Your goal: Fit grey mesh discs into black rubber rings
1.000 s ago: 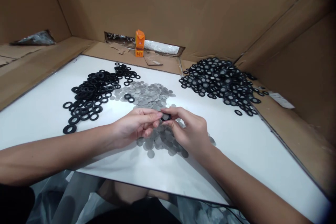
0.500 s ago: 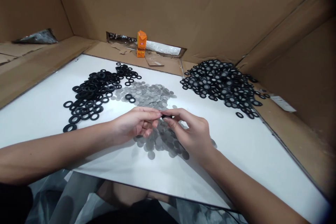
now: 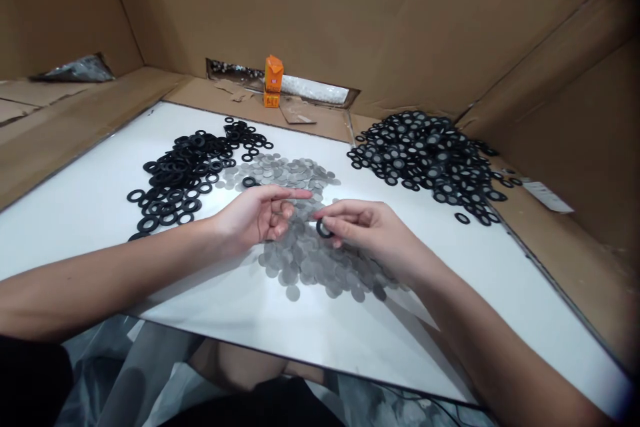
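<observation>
Between the thumb and fingers of my right hand [image 3: 373, 232] is a black ring [image 3: 321, 229], held tilted above a spread of thin grey discs [image 3: 300, 270]. My left hand [image 3: 257, 215] hovers just left of it, index finger stretched out, the other fingers loosely curled, with nothing visible in it. A heap of black rings [image 3: 183, 163] lies to the left on the white tabletop [image 3: 220, 300]. One or two loose rings [image 3: 249, 182] sit on the discs behind my left hand. At the back right is a large heap of black rings with grey centres [image 3: 425, 153].
Cardboard walls [image 3: 370, 20] enclose the table at the back and sides. An orange carton [image 3: 273, 82] stands by a slot cut in the back wall. A white label [image 3: 549, 197] lies on the right cardboard edge, and a lone ring [image 3: 462, 218] lies near the right heap.
My hands have parted: the left has let go at the fingertips and drawn back with its index finger extended. My right hand has moved slightly right and tipped the ring toward me.
</observation>
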`<state>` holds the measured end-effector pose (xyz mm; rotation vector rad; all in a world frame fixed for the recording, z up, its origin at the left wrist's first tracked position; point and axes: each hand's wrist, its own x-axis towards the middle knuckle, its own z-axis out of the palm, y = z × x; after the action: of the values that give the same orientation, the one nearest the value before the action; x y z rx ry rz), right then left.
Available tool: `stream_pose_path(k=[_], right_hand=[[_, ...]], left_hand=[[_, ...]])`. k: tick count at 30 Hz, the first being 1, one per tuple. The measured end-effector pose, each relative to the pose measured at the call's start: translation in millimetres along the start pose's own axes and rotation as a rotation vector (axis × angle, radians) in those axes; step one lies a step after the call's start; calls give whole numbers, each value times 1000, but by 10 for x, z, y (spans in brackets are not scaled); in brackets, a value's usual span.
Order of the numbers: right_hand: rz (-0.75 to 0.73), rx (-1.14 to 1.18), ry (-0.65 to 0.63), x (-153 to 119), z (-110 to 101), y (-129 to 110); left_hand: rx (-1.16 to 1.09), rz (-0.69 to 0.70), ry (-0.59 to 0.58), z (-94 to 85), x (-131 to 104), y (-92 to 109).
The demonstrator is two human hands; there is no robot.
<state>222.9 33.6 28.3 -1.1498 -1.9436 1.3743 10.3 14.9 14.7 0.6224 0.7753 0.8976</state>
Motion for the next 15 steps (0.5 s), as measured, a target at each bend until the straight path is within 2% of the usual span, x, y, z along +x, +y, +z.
stream_pose_path(k=[1,2,5,7,8,10,13,15], right_hand=[[42,76,-7,40,-91,44],[52,144,79,86,-208,107],[-74,288,552,232,-645,374],[-65,258,691,301,-869,538],[-54,186,724,323,-921,593],[-55,-40,697,343,-887,632],[-100,-175,619,320,-597,544],[-221,-543,532,274,-378,445]], left_hand=[[-5,0,6,-6,5,4],[-10,-3,15,-11,9,7],[-16,5,37,-14,7,18],[0,38,26,-8,-4,28],[21,66,18,-3,-10,35],[99,145,18,3,-17,58],[308,288,91,-12,-3,138],[514,384,192,-51,18,230]])
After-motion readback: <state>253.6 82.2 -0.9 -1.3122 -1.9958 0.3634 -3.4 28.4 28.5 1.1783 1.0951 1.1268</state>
